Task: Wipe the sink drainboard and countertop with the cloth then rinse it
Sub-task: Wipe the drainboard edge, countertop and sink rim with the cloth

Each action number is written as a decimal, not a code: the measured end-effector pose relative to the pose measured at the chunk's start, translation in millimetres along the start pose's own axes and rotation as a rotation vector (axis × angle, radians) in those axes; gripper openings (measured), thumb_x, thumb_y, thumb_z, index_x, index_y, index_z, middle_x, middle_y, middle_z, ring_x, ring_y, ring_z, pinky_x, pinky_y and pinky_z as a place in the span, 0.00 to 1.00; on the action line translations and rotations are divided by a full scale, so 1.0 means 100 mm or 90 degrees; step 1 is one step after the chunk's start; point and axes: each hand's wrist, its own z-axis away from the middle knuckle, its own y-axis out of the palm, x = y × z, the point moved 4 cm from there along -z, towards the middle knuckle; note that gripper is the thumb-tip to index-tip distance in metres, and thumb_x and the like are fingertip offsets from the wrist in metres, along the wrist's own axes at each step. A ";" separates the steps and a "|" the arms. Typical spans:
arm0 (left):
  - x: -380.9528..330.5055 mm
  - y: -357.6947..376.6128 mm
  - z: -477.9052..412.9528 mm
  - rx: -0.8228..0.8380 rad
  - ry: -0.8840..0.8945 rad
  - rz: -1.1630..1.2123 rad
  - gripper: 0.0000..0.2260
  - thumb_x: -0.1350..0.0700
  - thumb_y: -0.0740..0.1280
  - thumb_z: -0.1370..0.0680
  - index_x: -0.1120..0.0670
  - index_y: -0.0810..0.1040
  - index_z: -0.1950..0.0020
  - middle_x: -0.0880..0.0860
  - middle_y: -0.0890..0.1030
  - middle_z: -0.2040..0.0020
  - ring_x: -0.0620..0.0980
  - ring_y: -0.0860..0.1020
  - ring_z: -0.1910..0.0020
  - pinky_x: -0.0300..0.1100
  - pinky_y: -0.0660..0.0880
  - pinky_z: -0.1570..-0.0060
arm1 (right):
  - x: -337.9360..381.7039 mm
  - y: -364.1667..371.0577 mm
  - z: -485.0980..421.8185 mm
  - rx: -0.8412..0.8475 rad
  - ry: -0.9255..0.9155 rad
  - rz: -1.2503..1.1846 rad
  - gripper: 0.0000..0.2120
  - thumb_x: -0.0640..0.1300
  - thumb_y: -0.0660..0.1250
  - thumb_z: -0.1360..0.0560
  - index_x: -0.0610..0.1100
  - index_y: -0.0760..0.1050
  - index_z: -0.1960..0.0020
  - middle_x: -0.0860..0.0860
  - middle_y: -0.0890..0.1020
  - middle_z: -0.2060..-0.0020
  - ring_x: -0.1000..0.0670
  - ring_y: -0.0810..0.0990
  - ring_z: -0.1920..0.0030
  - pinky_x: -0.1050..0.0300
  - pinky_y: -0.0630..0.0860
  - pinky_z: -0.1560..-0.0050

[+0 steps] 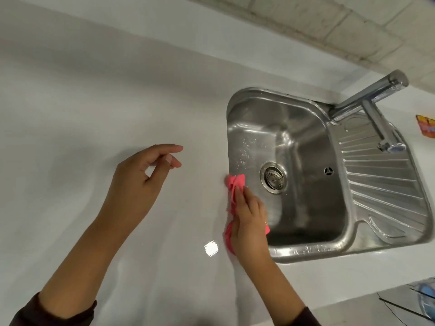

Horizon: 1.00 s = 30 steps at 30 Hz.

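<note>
A pink cloth [231, 198] lies bunched along the left rim of the steel sink [306, 251]. My right hand [249, 217] presses flat on it, fingers pointing away from me, part of the cloth hidden beneath the palm. My left hand [141, 182] hovers over the white countertop [94, 109] to the left, fingers loosely curled and holding nothing. The ribbed drainboard [381, 182] runs along the sink's right side. The chrome tap [372, 102] stands at the back, its spout reaching out over the drainboard.
A tiled wall [329, 22] runs behind the counter. A small colourful packet [426, 125] lies at the far right edge. Something blue with dark wires [423, 302] shows below the counter's front edge at the lower right. The round drain strainer [273, 180] sits in the basin.
</note>
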 end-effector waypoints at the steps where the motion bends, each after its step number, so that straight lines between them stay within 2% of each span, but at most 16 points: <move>1: 0.01 0.01 0.00 0.002 0.001 0.008 0.13 0.56 0.60 0.20 0.38 0.78 0.47 0.38 0.82 0.54 0.35 0.79 0.52 0.28 0.72 0.58 | -0.13 -0.08 -0.04 -0.010 0.031 -0.018 0.29 0.37 0.51 0.34 0.35 0.68 0.33 0.36 0.75 0.39 0.33 0.75 0.45 0.37 0.75 0.44; 4: 0.08 0.02 0.01 0.013 -0.004 0.024 0.12 0.56 0.60 0.20 0.40 0.78 0.46 0.39 0.82 0.54 0.36 0.80 0.52 0.29 0.73 0.58 | -0.41 -0.30 0.00 -0.050 0.068 -0.016 0.31 0.25 0.60 0.32 0.38 0.64 0.30 0.38 0.74 0.39 0.38 0.72 0.45 0.40 0.74 0.42; 6: 0.14 0.01 0.02 0.008 -0.010 0.032 0.12 0.56 0.60 0.20 0.40 0.79 0.46 0.39 0.82 0.54 0.37 0.80 0.52 0.26 0.72 0.58 | -0.41 -0.43 0.08 -0.072 0.046 -0.038 0.26 0.30 0.60 0.26 0.41 0.62 0.29 0.40 0.73 0.38 0.42 0.70 0.43 0.48 0.72 0.37; 8: 0.19 -0.02 0.02 -0.002 -0.017 0.041 0.12 0.56 0.60 0.20 0.40 0.79 0.45 0.39 0.82 0.54 0.37 0.80 0.52 0.25 0.72 0.58 | -0.19 -0.47 0.15 -0.063 -0.023 -0.075 0.22 0.39 0.54 0.23 0.41 0.64 0.29 0.38 0.74 0.40 0.39 0.72 0.44 0.50 0.71 0.40; 10: 0.21 -0.05 0.03 -0.008 -0.022 0.042 0.12 0.56 0.60 0.20 0.41 0.78 0.45 0.40 0.82 0.54 0.36 0.80 0.52 0.24 0.72 0.58 | 0.15 -0.37 0.25 -0.028 -0.117 -0.049 0.24 0.39 0.55 0.26 0.40 0.66 0.30 0.39 0.73 0.39 0.38 0.72 0.41 0.43 0.71 0.40; 13: 0.24 -0.16 0.04 -0.026 -0.017 0.035 0.11 0.57 0.61 0.20 0.43 0.79 0.44 0.40 0.82 0.53 0.35 0.80 0.52 0.22 0.70 0.55 | 0.71 0.04 0.49 0.068 -0.294 0.073 0.30 0.45 0.60 0.30 0.45 0.61 0.29 0.46 0.65 0.30 0.42 0.65 0.32 0.47 0.61 0.34; 16: 0.28 -0.30 0.01 -0.053 -0.003 -0.002 0.11 0.58 0.60 0.20 0.46 0.78 0.43 0.39 0.81 0.52 0.35 0.80 0.52 0.21 0.69 0.53 | 0.98 0.46 0.57 0.138 -0.370 0.169 0.28 0.50 0.60 0.29 0.48 0.64 0.29 0.50 0.67 0.28 0.45 0.67 0.31 0.47 0.60 0.33; 23: 0.27 -0.40 -0.02 -0.078 -0.043 -0.017 0.12 0.57 0.61 0.20 0.41 0.78 0.46 0.37 0.82 0.55 0.35 0.80 0.52 0.22 0.69 0.53 | 1.14 0.63 -0.25 0.100 -0.299 0.070 0.24 0.45 0.57 0.26 0.44 0.65 0.29 0.44 0.69 0.30 0.38 0.67 0.31 0.40 0.67 0.36; 26: 0.23 -0.39 -0.01 -0.087 -0.047 -0.020 0.11 0.55 0.61 0.20 0.39 0.78 0.47 0.36 0.82 0.55 0.34 0.80 0.53 0.22 0.69 0.55 | 1.15 0.61 -0.72 0.064 -0.234 0.049 0.24 0.43 0.57 0.25 0.42 0.64 0.29 0.43 0.67 0.29 0.36 0.65 0.30 0.39 0.64 0.35; 30: 0.21 -0.33 -0.01 -0.086 -0.061 -0.021 0.11 0.54 0.60 0.20 0.39 0.78 0.46 0.36 0.82 0.56 0.35 0.80 0.53 0.21 0.68 0.58 | 0.96 0.51 -1.15 0.034 -0.145 0.068 0.26 0.43 0.55 0.25 0.42 0.60 0.27 0.43 0.63 0.27 0.37 0.61 0.30 0.41 0.56 0.32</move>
